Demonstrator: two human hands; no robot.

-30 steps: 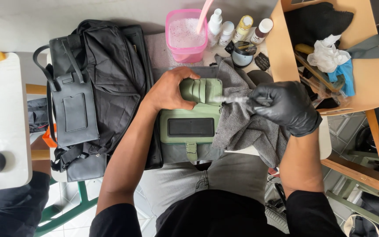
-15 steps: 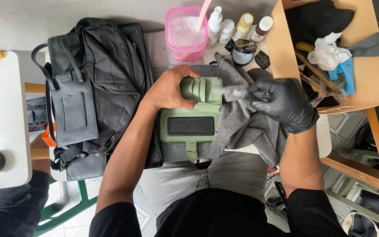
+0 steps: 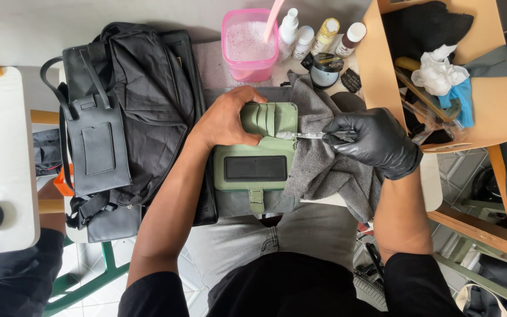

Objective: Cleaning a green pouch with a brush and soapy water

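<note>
A pale green wallet-like pouch with a dark window and a small strap lies on my lap, over a grey cloth. My bare left hand presses on its upper left part and holds it steady. My right hand, in a black glove, grips a thin clear-handled brush whose tip touches the pouch's upper right edge. The cloth spreads under and to the right of the pouch.
A black bag lies to the left. A pink tub of foamy liquid and several small bottles stand behind. A tan tray with rags and tools is at right. Another person's arm shows at lower left.
My gloved right hand has shifted slightly and now holds the thin brush against the pouch's edge rather than the cloth. My left hand stays on the pouch.
</note>
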